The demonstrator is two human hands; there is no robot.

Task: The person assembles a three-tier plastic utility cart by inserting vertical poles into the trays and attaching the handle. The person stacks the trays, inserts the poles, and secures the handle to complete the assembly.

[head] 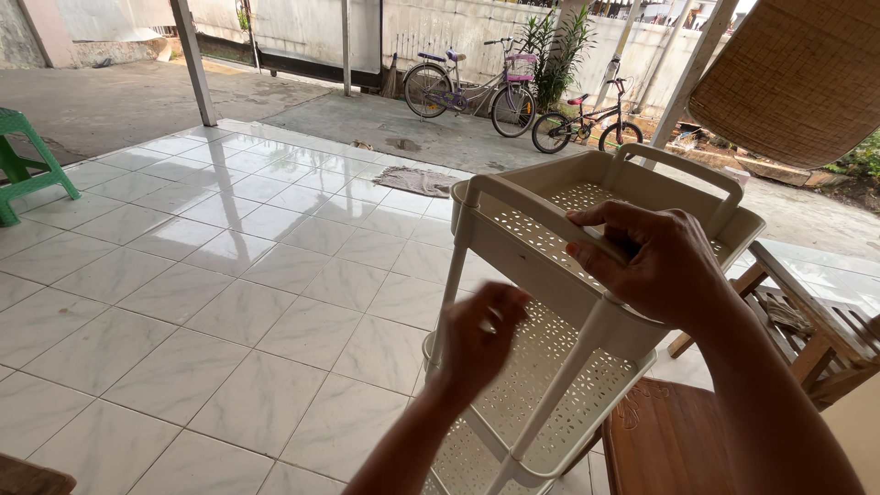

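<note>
So there's this cream plastic tiered rack (550, 367) with perforated shelves, sitting a bit right of centre in the view and tilted so the top tray leans away toward 1 o'clock. The right hand (655, 266) is wrapped over the near handle bar (522, 206) of the top tray, fingers curled around it and thumb on the near side, so it's a proper closed grip on the bar. The left hand (477, 339) is lower down at about 6 o'clock from that handle, in front of the middle shelf and just beside one of the upright poles (449, 293); it's blurred, fingers look loosely curled, and honestly I can't tell whether it's pinching anything or touching the rack. A second handle (683, 170) arches over the far side of the top tray. Underneath is a glossy white tiled floor (229, 302). At 4 o'clock there's a dark wooden chair seat (660, 440) right next to the rack's lower shelf, and more wooden furniture (816, 330) at 3 o'clock. Far off at 12 o'clock two bicycles (472, 87) are parked by a wall, with a grey rag (412, 181) lying at the edge of the tiles. A green plastic stool (23, 160) sits way over at 9 o'clock, and a woven blind (797, 78) hangs at 2 o'clock
</note>
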